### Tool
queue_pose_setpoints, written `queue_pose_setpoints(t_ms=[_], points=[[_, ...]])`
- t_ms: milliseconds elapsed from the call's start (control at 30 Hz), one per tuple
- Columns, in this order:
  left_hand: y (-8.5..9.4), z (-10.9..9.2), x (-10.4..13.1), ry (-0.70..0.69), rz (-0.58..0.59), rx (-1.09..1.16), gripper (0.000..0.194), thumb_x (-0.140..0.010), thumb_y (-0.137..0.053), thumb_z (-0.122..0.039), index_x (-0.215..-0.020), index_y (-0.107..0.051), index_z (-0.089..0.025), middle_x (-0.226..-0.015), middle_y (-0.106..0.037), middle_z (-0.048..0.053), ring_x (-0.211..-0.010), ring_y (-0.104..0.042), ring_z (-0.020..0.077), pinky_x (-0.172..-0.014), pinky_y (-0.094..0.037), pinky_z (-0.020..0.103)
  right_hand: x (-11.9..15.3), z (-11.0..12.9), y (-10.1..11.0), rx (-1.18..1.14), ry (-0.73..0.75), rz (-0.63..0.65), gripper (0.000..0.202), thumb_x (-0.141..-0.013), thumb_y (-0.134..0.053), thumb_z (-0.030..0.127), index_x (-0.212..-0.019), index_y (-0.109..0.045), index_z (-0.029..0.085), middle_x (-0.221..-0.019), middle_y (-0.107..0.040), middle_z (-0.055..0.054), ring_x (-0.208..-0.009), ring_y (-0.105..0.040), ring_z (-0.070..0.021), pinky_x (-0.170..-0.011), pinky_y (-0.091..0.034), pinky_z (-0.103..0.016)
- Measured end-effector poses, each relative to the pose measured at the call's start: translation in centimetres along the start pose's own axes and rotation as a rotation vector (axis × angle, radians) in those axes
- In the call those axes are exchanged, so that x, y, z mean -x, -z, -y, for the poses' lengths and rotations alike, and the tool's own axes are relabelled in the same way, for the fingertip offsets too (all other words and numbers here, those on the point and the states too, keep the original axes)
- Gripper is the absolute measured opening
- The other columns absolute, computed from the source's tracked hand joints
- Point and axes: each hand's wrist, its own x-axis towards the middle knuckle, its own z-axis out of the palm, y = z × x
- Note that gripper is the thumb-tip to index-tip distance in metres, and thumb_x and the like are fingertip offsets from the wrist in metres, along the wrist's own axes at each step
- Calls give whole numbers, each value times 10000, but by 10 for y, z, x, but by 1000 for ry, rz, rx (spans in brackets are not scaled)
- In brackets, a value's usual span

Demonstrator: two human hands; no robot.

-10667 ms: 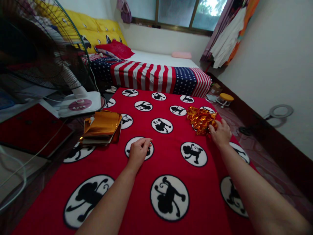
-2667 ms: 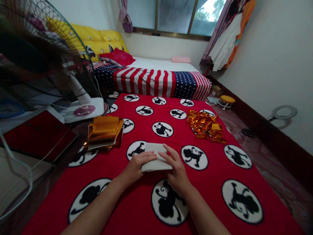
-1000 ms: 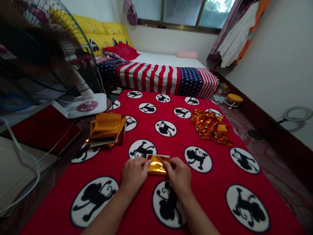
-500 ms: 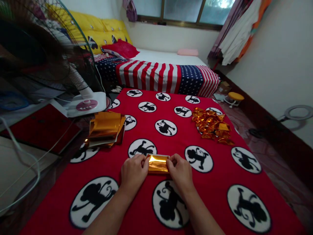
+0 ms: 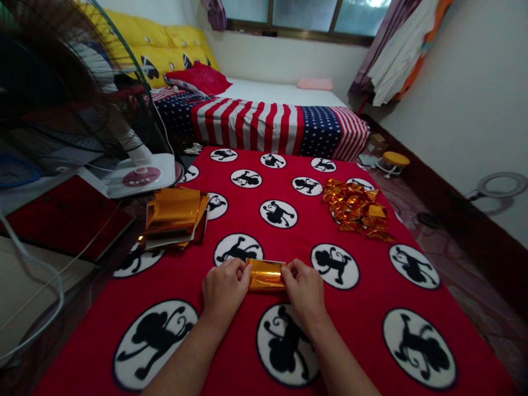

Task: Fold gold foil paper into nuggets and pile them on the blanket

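A small folded sheet of shiny gold paper (image 5: 266,276) lies low over the red monkey-print cloth (image 5: 284,247), between my two hands. My left hand (image 5: 226,286) pinches its left end, with the thumb and fingers closed on it. The right end is pinched the same way by my right hand (image 5: 304,287). Further off to the left is a loose stack of gold sheets (image 5: 175,214). On the right side of the cloth sits a pile of folded gold paper pieces (image 5: 358,209).
A fan (image 5: 142,173) with a round cage stands at the left, beside a dark red board (image 5: 68,214). Behind the cloth is a bed with a striped and starred cover (image 5: 259,124). A small yellow-topped stool (image 5: 396,159) is on the floor at the right.
The view has shifted slightly. Both hands keep their pinch on the gold paper, whose upper left corner now stands up a little more.
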Motion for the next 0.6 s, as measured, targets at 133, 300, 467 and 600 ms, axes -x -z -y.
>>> queue_pose_setpoints(t_ms=[133, 300, 467, 600], points=[[0, -1, -1, 3, 2, 3, 231, -869, -537, -366, -714, -642, -230, -711, -684, -5, -656, -614, 172, -577, -302, 271, -4, 2, 1, 31, -5, 6, 198, -844, -536, 250, -685, -645, 203, -640, -666, -25, -627, -602, -149, -590, -305, -247], [0, 0, -1, 5, -1, 13, 234, -870, -539, -362, -706, -637, -227, -700, -679, -3, -648, -608, 167, -577, -301, 269, -6, 3, 1, 63, -11, 14, 216, -846, -526, 249, -680, -656, 199, -640, -671, -36, -619, -598, -151, -584, -301, -254], [-1, 0, -1, -10, 4, 10, 242, -875, -521, -366, -714, -634, -227, -712, -682, -2, -643, -601, 165, -573, -289, 272, -6, 2, 0, 67, -10, 15, 238, -867, -509, 265, -695, -660, 198, -659, -682, -42, -635, -609, -154, -593, -305, -255], [-1, 0, -1, -3, 10, 9, 241, -875, -516, -360, -716, -633, -223, -718, -684, 4, -639, -595, 163, -566, -272, 271, -6, 2, 0, 76, -11, 18, 239, -871, -515, 270, -696, -661, 199, -669, -687, -44, -639, -611, -156, -592, -305, -254]])
